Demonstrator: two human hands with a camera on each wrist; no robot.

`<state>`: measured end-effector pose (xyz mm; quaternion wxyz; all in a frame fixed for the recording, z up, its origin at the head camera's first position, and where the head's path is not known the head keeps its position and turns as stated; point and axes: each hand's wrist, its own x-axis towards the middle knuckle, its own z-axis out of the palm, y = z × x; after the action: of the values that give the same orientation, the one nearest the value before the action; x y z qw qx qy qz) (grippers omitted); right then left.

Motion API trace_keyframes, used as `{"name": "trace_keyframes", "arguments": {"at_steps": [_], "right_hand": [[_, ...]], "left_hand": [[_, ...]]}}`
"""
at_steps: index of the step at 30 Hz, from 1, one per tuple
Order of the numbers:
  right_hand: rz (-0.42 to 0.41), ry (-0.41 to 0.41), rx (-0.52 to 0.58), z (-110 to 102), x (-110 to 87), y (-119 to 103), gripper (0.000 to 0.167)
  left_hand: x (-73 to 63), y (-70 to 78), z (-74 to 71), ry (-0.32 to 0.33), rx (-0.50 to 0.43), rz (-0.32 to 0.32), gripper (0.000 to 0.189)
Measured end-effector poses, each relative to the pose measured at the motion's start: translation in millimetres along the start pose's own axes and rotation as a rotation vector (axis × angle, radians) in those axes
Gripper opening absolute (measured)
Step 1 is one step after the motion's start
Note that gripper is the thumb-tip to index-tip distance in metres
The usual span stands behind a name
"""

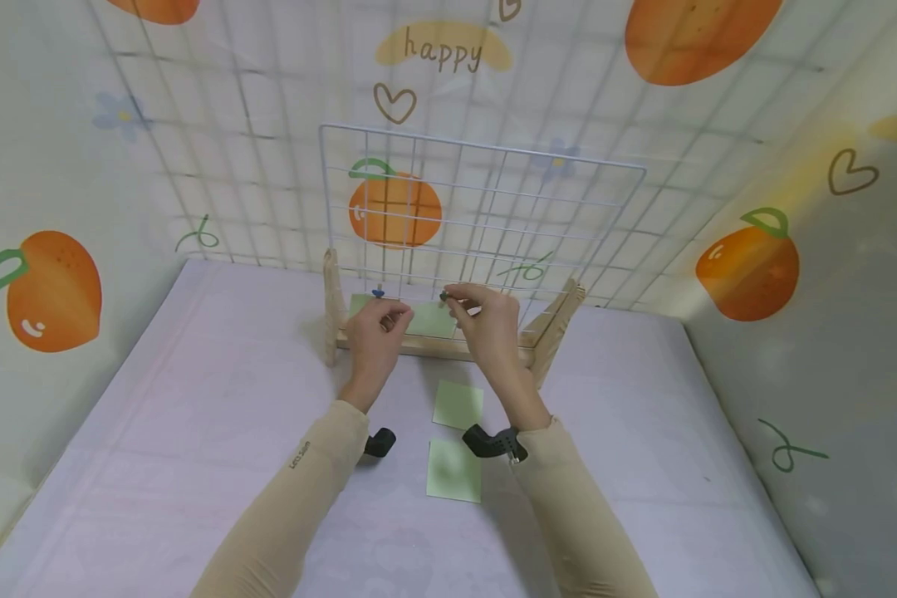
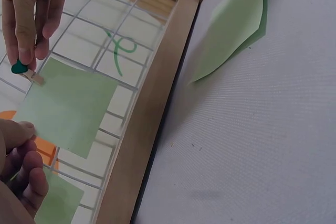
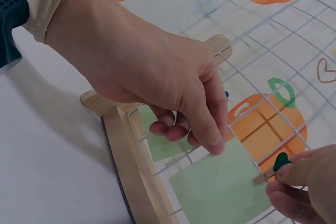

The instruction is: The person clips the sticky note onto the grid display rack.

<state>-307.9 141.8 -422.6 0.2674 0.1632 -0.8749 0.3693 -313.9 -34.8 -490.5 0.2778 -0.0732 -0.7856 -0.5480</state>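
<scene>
My right hand point(image 1: 487, 320) pinches a small wooden clothespin point(image 2: 32, 75) with a green heart on it. The clothespin's tip lies at one edge of a pale green paper note point(image 2: 68, 106) against the white wire grid point(image 1: 486, 199). My left hand point(image 1: 377, 332) pinches another edge of that note between thumb and finger, as seen in the right wrist view. Left of it a second green note point(image 3: 157, 148) lies against the grid, partly covered by the left hand in the right wrist view. A blue clip point(image 1: 378, 292) is at the grid above that second note.
Wooden feet point(image 1: 556, 328) and a wooden bar point(image 1: 437, 347) support the grid. Two green notes, a farther one point(image 1: 458, 404) and a nearer one point(image 1: 454, 471), lie on the pale tablecloth point(image 1: 194, 465) between the forearms. Patterned cloth walls point(image 1: 254, 75) stand behind and at both sides.
</scene>
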Motion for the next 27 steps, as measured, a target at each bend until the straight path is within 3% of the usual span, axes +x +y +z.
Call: {"name": "trace_keyframes", "arguments": {"at_steps": [11, 20, 27], "right_hand": [[0.027, 0.016, 0.018, -5, -8.3, 0, 0.021], [0.017, 0.047, 0.006, -9, -17.9, 8, 0.010], [0.098, 0.016, 0.033, -15, -34.7, 16, 0.010]], "left_hand": [[-3.0, 0.7, -0.4, 0.022, 0.002, -0.003, 0.006], [-3.4, 0.2, -0.1, 0.081, -0.003, 0.019, 0.004], [-3.4, 1.2, -0.8, 0.088, -0.017, 0.027, 0.006]]}}
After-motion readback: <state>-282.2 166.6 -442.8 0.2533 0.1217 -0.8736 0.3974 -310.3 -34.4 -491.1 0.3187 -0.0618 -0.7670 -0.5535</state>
